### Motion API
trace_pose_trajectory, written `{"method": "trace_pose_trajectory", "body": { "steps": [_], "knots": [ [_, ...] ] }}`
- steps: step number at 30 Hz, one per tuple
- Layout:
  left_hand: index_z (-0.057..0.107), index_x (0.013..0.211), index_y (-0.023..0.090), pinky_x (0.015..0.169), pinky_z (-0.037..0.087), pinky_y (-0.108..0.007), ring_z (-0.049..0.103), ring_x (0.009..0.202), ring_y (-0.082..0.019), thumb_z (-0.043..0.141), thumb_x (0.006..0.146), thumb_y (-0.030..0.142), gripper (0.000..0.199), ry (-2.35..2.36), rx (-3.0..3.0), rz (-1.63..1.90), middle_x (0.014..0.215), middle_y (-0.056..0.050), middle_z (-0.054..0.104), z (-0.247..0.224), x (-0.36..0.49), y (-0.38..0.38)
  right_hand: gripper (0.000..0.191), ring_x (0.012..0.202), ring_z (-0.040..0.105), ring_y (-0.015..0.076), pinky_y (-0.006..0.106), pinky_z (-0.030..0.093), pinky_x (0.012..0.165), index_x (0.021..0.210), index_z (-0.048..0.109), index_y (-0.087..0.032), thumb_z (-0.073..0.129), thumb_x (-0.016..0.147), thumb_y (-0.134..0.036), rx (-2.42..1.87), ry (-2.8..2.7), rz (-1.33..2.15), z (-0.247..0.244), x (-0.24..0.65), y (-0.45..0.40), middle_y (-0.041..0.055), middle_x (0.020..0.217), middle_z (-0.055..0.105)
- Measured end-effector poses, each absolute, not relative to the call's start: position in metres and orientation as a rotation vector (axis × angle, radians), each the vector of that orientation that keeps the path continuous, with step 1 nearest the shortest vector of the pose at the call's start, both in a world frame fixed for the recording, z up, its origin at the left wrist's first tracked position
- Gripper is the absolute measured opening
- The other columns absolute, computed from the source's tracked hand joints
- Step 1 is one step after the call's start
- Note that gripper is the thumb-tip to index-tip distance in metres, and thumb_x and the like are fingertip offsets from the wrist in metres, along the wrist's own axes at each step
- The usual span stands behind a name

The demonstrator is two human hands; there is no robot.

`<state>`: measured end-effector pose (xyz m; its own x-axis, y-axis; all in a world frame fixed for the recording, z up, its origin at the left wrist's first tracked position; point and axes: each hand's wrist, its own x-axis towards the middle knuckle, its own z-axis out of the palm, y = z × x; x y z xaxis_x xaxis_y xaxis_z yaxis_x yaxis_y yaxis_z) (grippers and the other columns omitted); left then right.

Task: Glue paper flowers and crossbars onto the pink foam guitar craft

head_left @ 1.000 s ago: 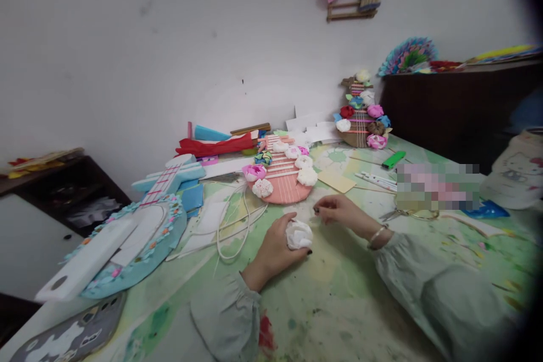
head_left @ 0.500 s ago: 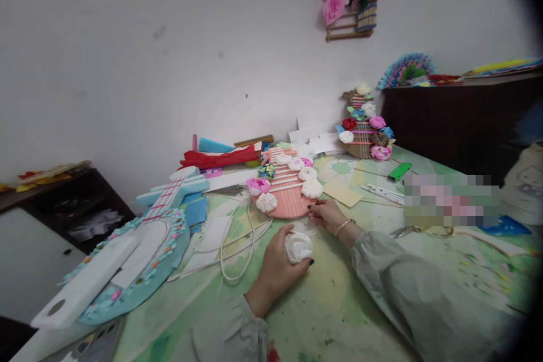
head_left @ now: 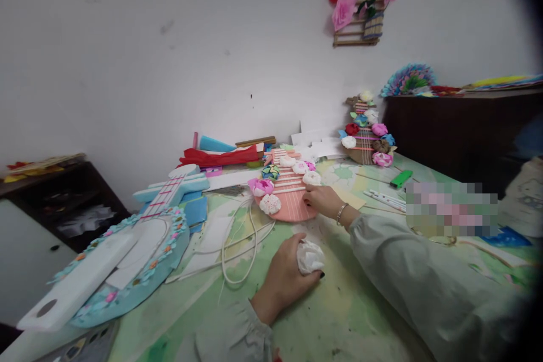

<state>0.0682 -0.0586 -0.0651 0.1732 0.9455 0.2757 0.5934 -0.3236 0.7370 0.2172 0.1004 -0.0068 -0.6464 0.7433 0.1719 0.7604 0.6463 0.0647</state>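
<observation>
A pink lute-shaped craft point(head_left: 289, 203) with cords and fabric flowers lies on the painted table point(head_left: 322, 328). Below it, my left hand point(head_left: 285, 274) is wrapped round a white crumpled flower point(head_left: 310, 256), thumb and fingers on its sides. My right hand point(head_left: 322, 201) is over the right edge of the craft, fingers bent together beside its white flowers. It covers the lowest right flower. What the right fingertips grip, if anything, is hidden.
A blue lute-shaped craft point(head_left: 178, 249) lies at left with a white bar point(head_left: 80, 283) across it. White cord point(head_left: 240, 280) loops beside the pink craft. A brown flowered craft point(head_left: 363, 144) leans at the back right, behind a green object point(head_left: 401, 179) and white pens point(head_left: 385, 200).
My right hand has moved up from the craft's lower right edge onto its right side, over a white flower. My left hand still holds the white flower, slightly further right and lower in view.
</observation>
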Motion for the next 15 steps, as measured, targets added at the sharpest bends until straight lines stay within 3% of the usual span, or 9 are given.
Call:
{"method": "trace_pose_trajectory", "body": {
  "steps": [7,15],
  "knots": [
    [0.045,0.123,0.014,0.096,0.042,-0.044,0.052,0.11,-0.029,0.071,0.061,0.025,0.068,1.443,1.977,0.95,0.116,-0.014,0.057,-0.063,0.067,-0.059,0.021,0.084,0.059,0.0189,0.027,0.037,0.065,0.081,0.068,-0.01,0.048,0.083,-0.006,-1.06,-2.939,-0.31,0.003,0.208,0.111,0.0131,0.096,0.064],
    [0.046,0.124,0.013,0.096,0.042,-0.043,0.052,0.109,-0.029,0.071,0.061,0.025,0.069,1.437,1.974,0.955,0.116,-0.014,0.057,-0.064,0.067,-0.06,0.015,0.075,0.057,0.0164,0.026,0.037,0.064,0.065,0.064,-0.01,0.054,0.074,-0.004,-0.995,-2.776,-0.005,0.004,0.202,0.121,0.0135,0.085,0.065]
  ]
}}
